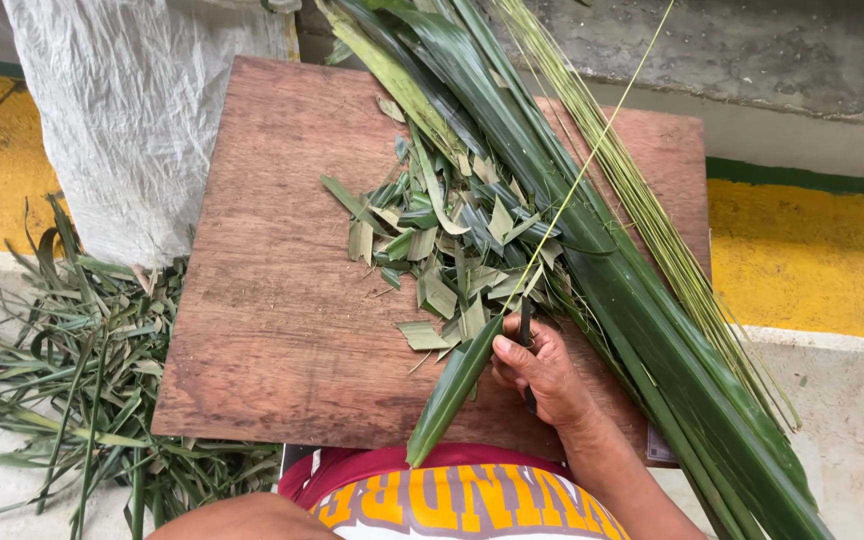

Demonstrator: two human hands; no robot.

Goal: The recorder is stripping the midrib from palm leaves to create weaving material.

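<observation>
My right hand (544,372) rests on the near edge of a brown wooden board (272,300). Its fingers are closed around a small dark-handled knife (525,322). The thumb presses on a green palm leaf strip (452,388) that points down toward my body. From the hand, a thin pale midrib (592,160) runs up and to the right. Cut leaf pieces (442,250) lie heaped on the board just above the hand. My left hand is out of view; only a bare rounded limb (242,518) shows at the bottom edge.
Long green palm leaves (642,330) and a bundle of stripped pale midribs (652,210) lie diagonally across the board's right side. Leaf trimmings (82,370) cover the floor on the left. A white woven sack (132,120) stands at the back left. Yellow-painted floor (812,260) lies to the right.
</observation>
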